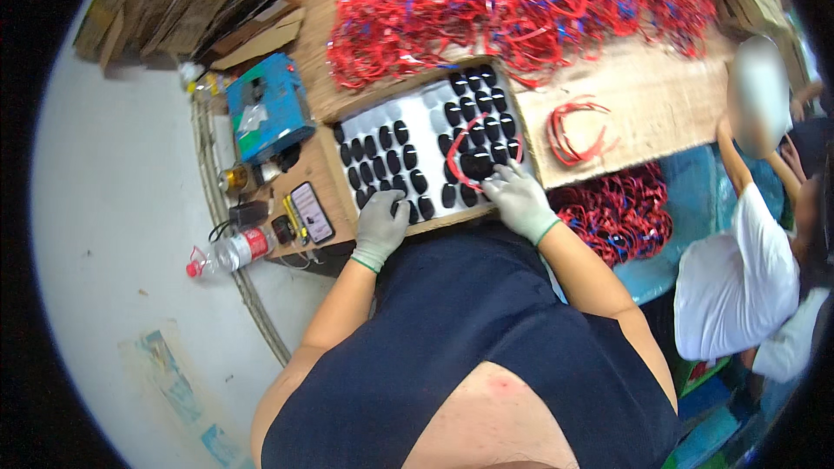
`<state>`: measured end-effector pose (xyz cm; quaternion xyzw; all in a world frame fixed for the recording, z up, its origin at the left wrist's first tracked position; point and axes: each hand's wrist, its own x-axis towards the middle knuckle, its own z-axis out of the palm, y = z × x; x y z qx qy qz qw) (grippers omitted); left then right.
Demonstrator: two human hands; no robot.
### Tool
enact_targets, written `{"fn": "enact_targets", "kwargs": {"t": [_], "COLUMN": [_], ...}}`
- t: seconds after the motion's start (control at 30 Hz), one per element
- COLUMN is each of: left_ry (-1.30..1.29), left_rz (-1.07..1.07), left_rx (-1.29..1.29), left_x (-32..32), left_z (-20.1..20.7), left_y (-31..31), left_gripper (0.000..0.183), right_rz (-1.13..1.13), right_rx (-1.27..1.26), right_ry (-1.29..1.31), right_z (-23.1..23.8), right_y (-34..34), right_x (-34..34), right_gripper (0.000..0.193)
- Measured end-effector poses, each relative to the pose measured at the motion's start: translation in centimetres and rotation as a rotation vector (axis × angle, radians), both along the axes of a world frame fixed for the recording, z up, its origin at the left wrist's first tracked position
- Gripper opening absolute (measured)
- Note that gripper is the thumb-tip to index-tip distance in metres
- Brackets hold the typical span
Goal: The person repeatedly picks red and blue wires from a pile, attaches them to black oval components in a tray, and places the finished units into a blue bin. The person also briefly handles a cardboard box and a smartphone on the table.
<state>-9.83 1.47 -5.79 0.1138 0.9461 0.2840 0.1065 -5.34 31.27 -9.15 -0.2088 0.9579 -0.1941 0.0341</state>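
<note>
A shallow cardboard tray (429,225) with a white lining lies before me, with rows of black oval pieces (386,138) in its left and right parts. My left hand (380,227), in a pale glove with a green cuff, has its fingers curled onto a black piece at the tray's near left. My right hand (521,201), gloved alike, pinches a larger-looking black oval piece (475,165) above the tray's right rows. A thin red band (452,156) loops around that piece. The fingertips are partly hidden by the hands.
A tangled heap of red and blue bands (521,9) covers the table's far side. Red loops (578,132) lie right of the tray, near a blue bag (682,208) of more bands. Leftward are a blue box (271,108), phone (311,212) and bottle (234,252). Another person (738,278) stands right.
</note>
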Motion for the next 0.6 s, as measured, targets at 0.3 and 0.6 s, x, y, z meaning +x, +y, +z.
{"fn": "enact_targets", "kwargs": {"t": [0.3, 0.6], "left_ry": [0.473, 0.064], "left_rz": [0.084, 0.197], "left_rx": [-0.398, -0.876], "left_x": [-19.0, -39.0], "left_z": [-1.9, -2.7], "left_y": [-9.8, -10.3], "left_gripper": [0.041, 0.045], "right_rz": [-0.272, -0.923], "right_rx": [-0.049, 0.006], "right_ry": [-0.016, 0.006], "right_z": [2.2, 1.6], "right_y": [-2.3, -8.9], "right_x": [0.6, 3.1], "right_gripper": [0.041, 0.056]}}
